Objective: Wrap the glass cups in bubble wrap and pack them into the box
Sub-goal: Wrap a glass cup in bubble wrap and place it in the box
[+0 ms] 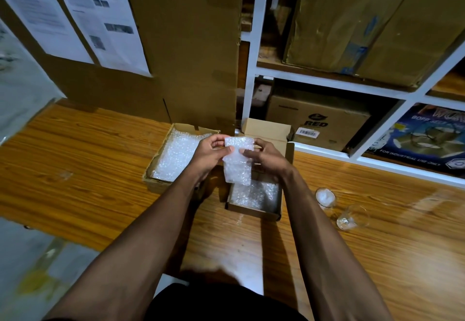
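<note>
Wooden tabletop [88,149] fills the scene, white shelving [327,79] with cardboard cartons behind it, printed sheets [75,13] taped to a big upright cardboard panel at left. We can't read those sheets, too blurred. We also can't tell whether the bubble wrap bundle [237,162] in our hands has a cup inside; the wrap is opaque white from here.

Left hand [210,154] pinches the bundle's upper left edge, thumb on the front face, fingers curled behind. Right hand [263,155] grips its right side, thumb across the front, fingers curled over the top corner. Bundle hangs upright between both hands, just above the small open box [254,213], partly hiding that box's far end. Box floor is lined with bubble wrap, its lid flap [266,129] stands up behind our hands.

Left of it sits a wider shallow carton [156,179] holding a stack of bubble wrap sheets [176,154]; our left forearm cuts off its near right corner.

Two glass cups, bare, stand on the table right of our right forearm: nearer the arm one cup [325,197] with something white in it, and a second cup [352,217] beside it, tilted or lying, hard to say.
</note>
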{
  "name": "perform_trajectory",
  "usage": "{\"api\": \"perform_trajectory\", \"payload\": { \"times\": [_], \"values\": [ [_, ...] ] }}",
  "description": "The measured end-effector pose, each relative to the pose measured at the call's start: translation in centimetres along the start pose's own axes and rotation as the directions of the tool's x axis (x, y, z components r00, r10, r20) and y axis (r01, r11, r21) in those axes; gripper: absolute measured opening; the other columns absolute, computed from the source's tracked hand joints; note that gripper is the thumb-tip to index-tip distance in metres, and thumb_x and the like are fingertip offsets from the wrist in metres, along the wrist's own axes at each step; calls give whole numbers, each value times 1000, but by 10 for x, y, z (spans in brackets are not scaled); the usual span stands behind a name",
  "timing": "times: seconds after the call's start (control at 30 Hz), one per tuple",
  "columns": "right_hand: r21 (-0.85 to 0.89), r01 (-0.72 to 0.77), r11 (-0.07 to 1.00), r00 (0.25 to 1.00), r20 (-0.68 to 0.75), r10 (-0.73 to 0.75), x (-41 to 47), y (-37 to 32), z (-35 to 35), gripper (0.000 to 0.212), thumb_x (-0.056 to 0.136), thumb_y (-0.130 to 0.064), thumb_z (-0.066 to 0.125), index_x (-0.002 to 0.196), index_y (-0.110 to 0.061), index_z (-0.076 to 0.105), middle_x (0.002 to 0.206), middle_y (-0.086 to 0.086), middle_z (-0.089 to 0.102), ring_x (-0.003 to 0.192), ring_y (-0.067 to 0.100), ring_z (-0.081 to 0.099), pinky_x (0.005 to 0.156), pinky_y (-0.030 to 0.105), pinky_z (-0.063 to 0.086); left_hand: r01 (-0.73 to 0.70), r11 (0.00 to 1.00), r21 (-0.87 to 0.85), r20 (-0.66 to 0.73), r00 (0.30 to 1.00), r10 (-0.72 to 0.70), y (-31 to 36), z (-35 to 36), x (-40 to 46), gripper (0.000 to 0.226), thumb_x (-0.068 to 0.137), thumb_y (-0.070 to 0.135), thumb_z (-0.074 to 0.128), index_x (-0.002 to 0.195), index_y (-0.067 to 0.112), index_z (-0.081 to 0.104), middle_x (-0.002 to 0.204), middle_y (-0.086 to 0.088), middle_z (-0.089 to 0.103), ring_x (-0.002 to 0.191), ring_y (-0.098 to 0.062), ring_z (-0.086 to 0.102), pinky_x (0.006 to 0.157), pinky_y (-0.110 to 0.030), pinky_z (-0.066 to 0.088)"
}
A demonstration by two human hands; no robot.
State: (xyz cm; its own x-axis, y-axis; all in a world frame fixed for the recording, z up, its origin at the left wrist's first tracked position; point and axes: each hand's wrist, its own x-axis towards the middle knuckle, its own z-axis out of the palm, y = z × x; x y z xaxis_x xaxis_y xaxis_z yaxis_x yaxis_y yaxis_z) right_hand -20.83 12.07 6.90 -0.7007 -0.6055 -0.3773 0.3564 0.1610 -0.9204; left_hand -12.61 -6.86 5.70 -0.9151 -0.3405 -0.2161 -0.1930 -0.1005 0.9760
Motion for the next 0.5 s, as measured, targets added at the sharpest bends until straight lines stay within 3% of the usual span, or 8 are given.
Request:
{"api": "perform_trajectory", "payload": {
  "times": [0.1,0.23,0.37,0.5],
  "values": [
    [27,39,999,998,-46,-37,5,2,3,41,94,1,71,131,-14,62,112,10,78,98,27,77,74,36,62,26,998,-55,59,998,-22,1,1,-1,35,94,8,77,127,13,66,123,-13,72,115,-31,72,93,-47,62],
    [29,92,995,993,-72,-89,8,6,1,31,95,0,70,124,-11,66,115,16,75,100,34,76,82,49,63,24,998,-53,145,989,-16,1,-2,-4,34,94,4,76,122,20,66,125,-12,72,115,-28,72,89,-48,63],
    [29,137,990,989,-60,-135,7,7,2,17,94,1,67,105,-12,69,101,12,74,86,26,73,68,35,59,-25,998,-60,121,992,33,3,1,-7,27,94,-6,70,108,18,71,111,-3,72,102,-18,72,76,-33,61],
    [67,159,985,986,-71,-154,4,7,4,16,95,4,66,106,-7,69,93,11,74,76,22,71,60,30,58,-4,998,-63,148,989,14,4,4,-7,25,96,-12,62,99,9,75,112,-5,73,105,-24,73,79,-32,61]
  ]
}}
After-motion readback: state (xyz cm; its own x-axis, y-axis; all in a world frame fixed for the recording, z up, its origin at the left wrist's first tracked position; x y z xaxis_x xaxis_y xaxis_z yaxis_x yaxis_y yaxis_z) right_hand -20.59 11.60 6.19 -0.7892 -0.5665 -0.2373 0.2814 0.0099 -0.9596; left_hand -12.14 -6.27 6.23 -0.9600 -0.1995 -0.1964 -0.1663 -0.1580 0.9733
